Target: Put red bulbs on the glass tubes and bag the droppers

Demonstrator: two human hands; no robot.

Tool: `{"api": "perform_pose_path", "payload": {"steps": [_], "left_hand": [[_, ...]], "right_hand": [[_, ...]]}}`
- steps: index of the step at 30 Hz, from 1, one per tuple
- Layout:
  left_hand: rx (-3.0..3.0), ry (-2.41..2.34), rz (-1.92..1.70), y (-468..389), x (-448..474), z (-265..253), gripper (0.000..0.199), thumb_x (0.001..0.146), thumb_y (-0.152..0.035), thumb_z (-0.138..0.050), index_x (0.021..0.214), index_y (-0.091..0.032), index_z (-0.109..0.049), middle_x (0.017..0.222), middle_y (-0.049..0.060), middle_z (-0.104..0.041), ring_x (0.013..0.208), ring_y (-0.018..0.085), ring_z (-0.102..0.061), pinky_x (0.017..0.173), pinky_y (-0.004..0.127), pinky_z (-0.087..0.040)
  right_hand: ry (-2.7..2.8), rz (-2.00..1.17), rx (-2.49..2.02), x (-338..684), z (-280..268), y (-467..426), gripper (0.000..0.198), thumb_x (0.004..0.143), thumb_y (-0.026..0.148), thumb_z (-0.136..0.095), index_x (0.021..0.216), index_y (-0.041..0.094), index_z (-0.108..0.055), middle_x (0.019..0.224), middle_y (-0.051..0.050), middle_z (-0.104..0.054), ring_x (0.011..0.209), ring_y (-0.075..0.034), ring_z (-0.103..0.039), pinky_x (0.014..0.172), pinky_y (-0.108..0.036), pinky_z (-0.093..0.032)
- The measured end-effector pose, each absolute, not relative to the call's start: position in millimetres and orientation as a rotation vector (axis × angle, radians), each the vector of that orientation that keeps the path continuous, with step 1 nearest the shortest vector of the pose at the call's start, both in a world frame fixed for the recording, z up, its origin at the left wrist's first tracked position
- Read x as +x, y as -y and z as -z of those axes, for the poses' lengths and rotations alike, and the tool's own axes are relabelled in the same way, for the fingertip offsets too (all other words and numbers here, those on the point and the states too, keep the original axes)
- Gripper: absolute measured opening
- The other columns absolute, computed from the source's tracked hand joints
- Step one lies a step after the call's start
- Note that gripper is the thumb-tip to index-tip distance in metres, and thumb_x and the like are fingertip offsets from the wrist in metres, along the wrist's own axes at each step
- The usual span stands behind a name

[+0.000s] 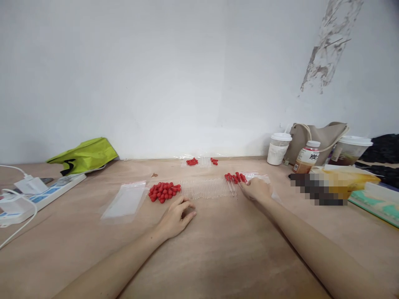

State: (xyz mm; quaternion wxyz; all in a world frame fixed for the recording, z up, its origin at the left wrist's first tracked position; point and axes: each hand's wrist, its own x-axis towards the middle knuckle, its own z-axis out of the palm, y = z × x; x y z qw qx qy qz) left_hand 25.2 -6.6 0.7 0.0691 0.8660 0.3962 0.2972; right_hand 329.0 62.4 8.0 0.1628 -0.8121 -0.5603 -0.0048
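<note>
Had left hand [177, 218] half-open, empty, right hand [258, 189], hold unclear, curled at likely-light droppers [231, 186] toward tabletop's [208, 249] far edge, best pinched by squashy-looking bulbs [238, 176]!

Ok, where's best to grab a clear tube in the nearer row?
Probably by the near end, from the person's side: the clear tubes lie pointing forward, packed side by side, so their ends look easier to pinch than their sides.
</note>
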Motion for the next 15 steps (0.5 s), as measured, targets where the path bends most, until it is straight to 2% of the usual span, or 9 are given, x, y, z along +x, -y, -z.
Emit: {"api": "perform_pose_path", "payload": {"steps": [5,9,12,15], "left_hand": [[2.603,-1.19,-0.898,7,25,-2,0.011,0.081,-0.024,-0.049,0.087,-0.02,-0.057,0.091,0.004,-0.052,0.077,0.016,-0.051,0.067,0.028,-0.043],[2.606,-1.193,-0.909,7,26,-2,0.01,0.08,-0.024,-0.05,0.086,-0.02,-0.057,0.09,0.004,-0.052,0.079,0.017,-0.051,0.069,0.03,-0.043],[2.614,-1.186,-0.916,7,26,-2,0.01,0.08,-0.024,-0.05,0.085,-0.02,-0.058,0.09,0.004,-0.052,0.08,0.017,-0.052,0.07,0.03,-0.043],[2.614,-1.183,-0.909,7,26,-3,0.01,0.081,-0.024,-0.049,0.085,-0.02,-0.058,0.09,0.004,-0.052,0.08,0.017,-0.052,0.07,0.029,-0.043]], "right_hand": [[1.65,-0.033,-2.32,327,-12,-58,0.05,0.073,0.057,-0.036,0.071,0.015,-0.065,0.072,-0.012,-0.063,0.077,-0.025,-0.058,0.075,-0.039,-0.031],[1.676,0.057,-2.31,326,-15,-55,0.047,0.074,0.054,-0.039,0.069,0.014,-0.063,0.072,-0.012,-0.062,0.075,-0.026,-0.058,0.075,-0.038,-0.029],[1.723,0.165,-2.173,321,-13,-54,0.037,0.075,0.046,-0.04,0.07,0.016,-0.062,0.07,-0.008,-0.062,0.073,-0.023,-0.057,0.076,-0.038,-0.026],[1.743,0.141,-2.056,314,-11,-54,0.025,0.074,0.037,-0.043,0.073,0.021,-0.062,0.071,-0.003,-0.063,0.075,-0.02,-0.057,0.077,-0.037,-0.025]]}}
